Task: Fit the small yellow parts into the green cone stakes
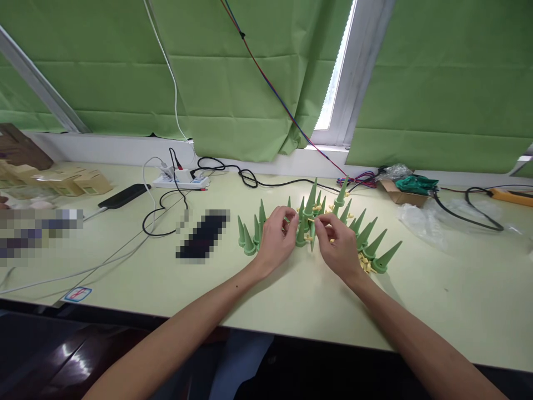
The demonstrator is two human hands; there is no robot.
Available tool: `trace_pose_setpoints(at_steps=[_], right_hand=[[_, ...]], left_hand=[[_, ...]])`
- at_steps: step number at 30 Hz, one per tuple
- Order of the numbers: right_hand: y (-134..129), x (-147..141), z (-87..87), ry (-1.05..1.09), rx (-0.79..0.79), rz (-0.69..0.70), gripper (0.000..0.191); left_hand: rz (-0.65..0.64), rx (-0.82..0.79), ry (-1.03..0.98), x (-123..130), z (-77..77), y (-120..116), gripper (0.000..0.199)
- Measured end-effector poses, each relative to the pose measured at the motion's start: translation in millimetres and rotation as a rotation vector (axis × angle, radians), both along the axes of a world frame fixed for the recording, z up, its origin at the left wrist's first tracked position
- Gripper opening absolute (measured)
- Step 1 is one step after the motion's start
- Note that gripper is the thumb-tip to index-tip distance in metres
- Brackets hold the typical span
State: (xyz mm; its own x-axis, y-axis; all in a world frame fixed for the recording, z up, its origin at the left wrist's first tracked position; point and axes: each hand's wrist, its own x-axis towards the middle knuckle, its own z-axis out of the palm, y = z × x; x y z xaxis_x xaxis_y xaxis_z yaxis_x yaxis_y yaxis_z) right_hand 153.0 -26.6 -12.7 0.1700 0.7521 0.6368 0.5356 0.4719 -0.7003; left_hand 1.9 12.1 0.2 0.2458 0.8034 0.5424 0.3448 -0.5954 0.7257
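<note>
Many green cones [383,256] with round bases stand in a cluster on the pale table, most of them upright. Small yellow pieces [366,263] lie in a pile near the right end and among the cones. My left hand [280,236] is at the left part of the cluster, its thumb and fingers curled together; what they hold, if anything, is too small to name. My right hand [336,244] pinches a small yellow piece [311,220] in front of the cones. A green cone [312,238] points downward between my two hands.
A dark pixelated flat object [204,234] lies left of the cones. Behind are a white power strip [181,179] and black cables. An open cardboard box [402,194] and clear plastic [422,225] sit at the right; small boxes [92,182] stand at the far left.
</note>
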Motion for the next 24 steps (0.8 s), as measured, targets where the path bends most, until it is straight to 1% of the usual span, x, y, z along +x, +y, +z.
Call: trace_pose_setpoints(at_steps=[2, 6, 7, 11, 16, 20, 24], right_hand=[[0, 2, 0.1, 0.011, 0.014, -0.061, 0.019], [3, 5, -1.1, 0.027, -0.001, -0.133, 0.019], [4, 6, -1.6, 0.029, -0.008, -0.137, 0.019], [7, 8, -3.3, 0.048, -0.041, -0.128, 0.016], [8, 8, -4.9, 0.03, -0.054, -0.109, 0.015], [8, 8, -4.6, 0.025, -0.061, -0.099, 0.016], [7, 8, -3.4, 0.016, -0.061, -0.085, 0.016]], left_hand=[[-0.019, -0.009, 0.028, 0, -1.6, 1, 0.012], [-0.1, -0.076, 0.131, 1, -8.8, 3, 0.03], [-0.116, -0.088, 0.167, 1, -11.2, 4, 0.03], [-0.146, -0.091, 0.276, 0, -18.3, 7, 0.021], [-0.178, -0.053, 0.344, -1, -16.8, 7, 0.005], [-0.21, -0.038, 0.366, -1, -14.3, 6, 0.009], [-0.215, -0.038, 0.364, -1, -15.2, 5, 0.011]])
